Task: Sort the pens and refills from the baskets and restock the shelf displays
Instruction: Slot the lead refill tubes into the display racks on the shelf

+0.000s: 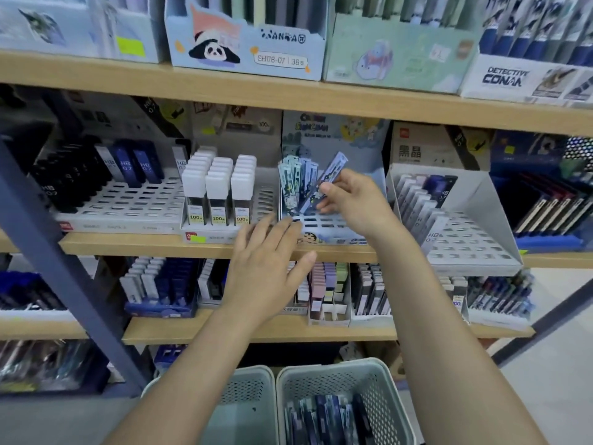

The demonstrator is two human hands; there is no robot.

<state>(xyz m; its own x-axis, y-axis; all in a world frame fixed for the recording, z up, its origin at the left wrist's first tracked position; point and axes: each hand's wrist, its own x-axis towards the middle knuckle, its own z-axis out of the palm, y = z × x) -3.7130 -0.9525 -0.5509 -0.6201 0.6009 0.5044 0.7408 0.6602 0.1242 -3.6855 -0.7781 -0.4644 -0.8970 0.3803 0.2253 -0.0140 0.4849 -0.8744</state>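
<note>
At the middle shelf's front edge, the right hand (348,200) pinches a slim refill case (324,184). The left hand (269,268) hovers flat, fingers straight, holding nothing. The case looks light, stiff, probably slick; best pinched mid-length.

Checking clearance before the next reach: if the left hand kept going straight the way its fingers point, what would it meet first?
The left hand, fingers straight, points up and right at the cartoon display tray. It would likely meet the tray's slotted front first, just below the refill packs; depth is uncertain.
</note>
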